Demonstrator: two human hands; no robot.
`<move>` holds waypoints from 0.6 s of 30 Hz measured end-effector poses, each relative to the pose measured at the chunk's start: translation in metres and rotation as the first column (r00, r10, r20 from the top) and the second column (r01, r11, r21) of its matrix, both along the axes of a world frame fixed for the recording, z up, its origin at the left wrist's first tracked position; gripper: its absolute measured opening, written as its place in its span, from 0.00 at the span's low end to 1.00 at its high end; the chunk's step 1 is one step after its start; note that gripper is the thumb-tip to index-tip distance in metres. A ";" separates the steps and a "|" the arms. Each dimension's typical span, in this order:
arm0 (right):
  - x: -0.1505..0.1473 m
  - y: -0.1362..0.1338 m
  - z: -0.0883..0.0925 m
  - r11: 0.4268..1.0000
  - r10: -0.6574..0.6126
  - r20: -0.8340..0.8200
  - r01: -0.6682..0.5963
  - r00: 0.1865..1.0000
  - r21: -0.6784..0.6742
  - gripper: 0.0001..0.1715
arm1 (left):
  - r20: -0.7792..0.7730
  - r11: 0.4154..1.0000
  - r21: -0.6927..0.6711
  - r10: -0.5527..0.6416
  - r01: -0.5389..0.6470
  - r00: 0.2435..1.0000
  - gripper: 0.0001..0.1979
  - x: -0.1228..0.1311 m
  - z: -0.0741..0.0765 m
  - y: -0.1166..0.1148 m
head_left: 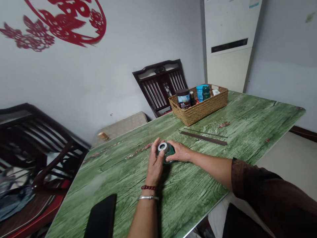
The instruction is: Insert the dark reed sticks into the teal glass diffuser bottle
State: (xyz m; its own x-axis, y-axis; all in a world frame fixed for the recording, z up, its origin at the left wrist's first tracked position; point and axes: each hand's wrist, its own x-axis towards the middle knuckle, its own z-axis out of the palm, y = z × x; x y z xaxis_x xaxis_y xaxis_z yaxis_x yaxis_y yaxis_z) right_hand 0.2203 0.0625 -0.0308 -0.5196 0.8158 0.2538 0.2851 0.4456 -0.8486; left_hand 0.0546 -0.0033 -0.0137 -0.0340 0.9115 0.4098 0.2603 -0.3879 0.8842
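Note:
A small round glass bottle [169, 152] with greenish liquid stands on the green table, or just above it; I cannot tell which. Its neck carries a silver ring, and the mouth within the ring looks dark and uncapped. My left hand [156, 160], with a red bead bracelet and a silver bangle on its wrist, is closed round the left side, its thumb at the ring. From the right, my right hand [180, 152] grips the bottle's body, partly hiding it. Beyond my right hand lie a bundle of thin dark sticks [203, 138] and one separate stick [210, 133].
A wicker basket [203, 114] with tubs and bottles stands at the table's far side. Near the front left edge lies a black flat object [101, 215]. Dark wooden chairs [160, 86] stand beyond the green table [119, 178] and to its left.

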 end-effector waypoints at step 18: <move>0.000 -0.003 0.001 1.000 -0.007 0.024 0.007 1.000 0.003 0.48 | 0.216 0.999 -0.021 0.044 -0.040 0.975 0.37 -0.004 -0.002 -0.002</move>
State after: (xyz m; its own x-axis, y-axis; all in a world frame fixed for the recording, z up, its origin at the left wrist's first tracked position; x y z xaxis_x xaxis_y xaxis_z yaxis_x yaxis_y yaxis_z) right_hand 0.2205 0.0594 -0.0300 -0.5200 0.8185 0.2441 0.3082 0.4463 -0.8401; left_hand 0.0502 -0.0049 -0.0158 -0.1590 0.9138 0.3738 0.0776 -0.3658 0.9274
